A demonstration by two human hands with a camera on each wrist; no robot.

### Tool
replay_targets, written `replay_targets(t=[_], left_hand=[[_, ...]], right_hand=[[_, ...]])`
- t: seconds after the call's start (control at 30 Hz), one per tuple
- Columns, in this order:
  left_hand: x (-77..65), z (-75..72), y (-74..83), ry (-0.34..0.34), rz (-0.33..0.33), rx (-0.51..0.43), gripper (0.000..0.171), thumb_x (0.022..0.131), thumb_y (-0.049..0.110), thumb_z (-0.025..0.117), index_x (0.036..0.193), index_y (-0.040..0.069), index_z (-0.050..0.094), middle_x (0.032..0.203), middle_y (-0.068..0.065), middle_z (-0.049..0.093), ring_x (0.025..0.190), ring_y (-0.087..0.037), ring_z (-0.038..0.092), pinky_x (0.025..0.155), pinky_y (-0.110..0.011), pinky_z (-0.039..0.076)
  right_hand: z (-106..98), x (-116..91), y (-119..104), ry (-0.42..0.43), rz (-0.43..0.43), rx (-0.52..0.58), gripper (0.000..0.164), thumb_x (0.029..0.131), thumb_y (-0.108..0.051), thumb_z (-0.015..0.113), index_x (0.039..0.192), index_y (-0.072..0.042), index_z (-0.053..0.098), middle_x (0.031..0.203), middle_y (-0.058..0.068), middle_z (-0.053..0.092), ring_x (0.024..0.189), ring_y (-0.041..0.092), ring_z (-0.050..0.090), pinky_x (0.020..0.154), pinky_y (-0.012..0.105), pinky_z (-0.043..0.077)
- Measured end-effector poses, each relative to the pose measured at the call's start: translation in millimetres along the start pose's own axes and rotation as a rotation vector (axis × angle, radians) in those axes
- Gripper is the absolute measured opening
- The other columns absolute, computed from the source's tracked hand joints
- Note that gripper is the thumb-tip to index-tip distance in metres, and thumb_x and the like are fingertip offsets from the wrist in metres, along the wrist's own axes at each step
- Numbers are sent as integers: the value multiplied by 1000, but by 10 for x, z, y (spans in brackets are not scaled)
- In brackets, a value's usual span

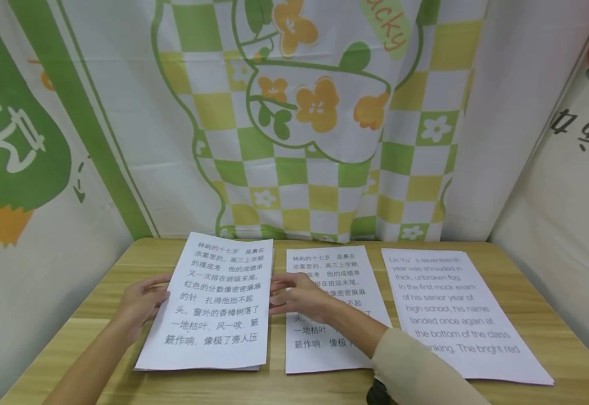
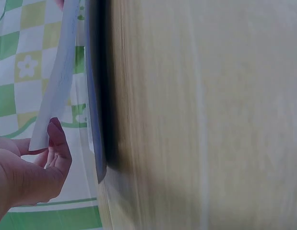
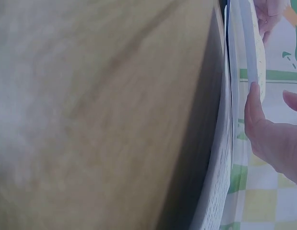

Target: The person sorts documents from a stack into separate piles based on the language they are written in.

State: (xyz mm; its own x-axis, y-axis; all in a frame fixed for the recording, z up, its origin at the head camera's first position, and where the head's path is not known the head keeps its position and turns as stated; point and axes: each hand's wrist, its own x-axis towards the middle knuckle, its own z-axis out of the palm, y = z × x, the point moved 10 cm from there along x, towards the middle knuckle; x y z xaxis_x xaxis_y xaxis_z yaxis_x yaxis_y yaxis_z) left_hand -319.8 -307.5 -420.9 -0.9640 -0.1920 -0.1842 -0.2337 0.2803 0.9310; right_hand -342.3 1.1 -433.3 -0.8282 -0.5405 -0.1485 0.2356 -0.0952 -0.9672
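Observation:
In the head view, my left hand [image 1: 139, 306] is at the left edge of a white sheet of paper [image 1: 213, 304] printed with Chinese characters. The left wrist view has the raised paper [image 2: 57, 86] between the thumb and curled fingers of that hand. From the opposite side, my right hand [image 1: 301, 295] reaches over the middle printed sheet [image 1: 324, 343] to the raised sheet's right edge. Its straight fingers touch that edge in the right wrist view, with the thumb [image 3: 293, 100] apart. Another paper edge [image 1: 248, 368] peeks out below the raised sheet.
At the right lies a stack of sheets printed in English [image 1: 456, 315]. Everything rests on a wooden table [image 1: 86, 332]. A patterned curtain [image 1: 299, 185] hangs behind its far edge, and printed cloth walls [image 1: 562, 214] close in the sides. A small black object [image 1: 377, 392] sits by the right sleeve.

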Motion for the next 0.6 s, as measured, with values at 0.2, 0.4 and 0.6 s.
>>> replay_targets(t=[0.2,0.4,0.6], left_hand=[[13,-77,-26,34,-15,57,50,104,1,51,152,-10,40,122,-25,63,83,-9,64,68,-25,60],[12,-105,-59,27,-22,101,52,105,10,53,150,-12,40,130,-30,57,91,-12,64,71,-22,59],[-3,-126,-67,35,-21,115,54,104,17,53,148,-13,42,125,-29,62,86,-12,67,69,-23,59]], right_hand=[[57,4,11,-22,18,-9,78,89,15,60,159,7,26,141,30,49,107,35,69,94,46,61],[81,-2,11,-33,23,-12,81,89,14,61,160,5,23,144,33,48,112,39,68,96,48,60],[82,-12,9,-50,14,-25,80,89,12,59,160,6,23,145,36,45,117,44,64,97,49,60]])
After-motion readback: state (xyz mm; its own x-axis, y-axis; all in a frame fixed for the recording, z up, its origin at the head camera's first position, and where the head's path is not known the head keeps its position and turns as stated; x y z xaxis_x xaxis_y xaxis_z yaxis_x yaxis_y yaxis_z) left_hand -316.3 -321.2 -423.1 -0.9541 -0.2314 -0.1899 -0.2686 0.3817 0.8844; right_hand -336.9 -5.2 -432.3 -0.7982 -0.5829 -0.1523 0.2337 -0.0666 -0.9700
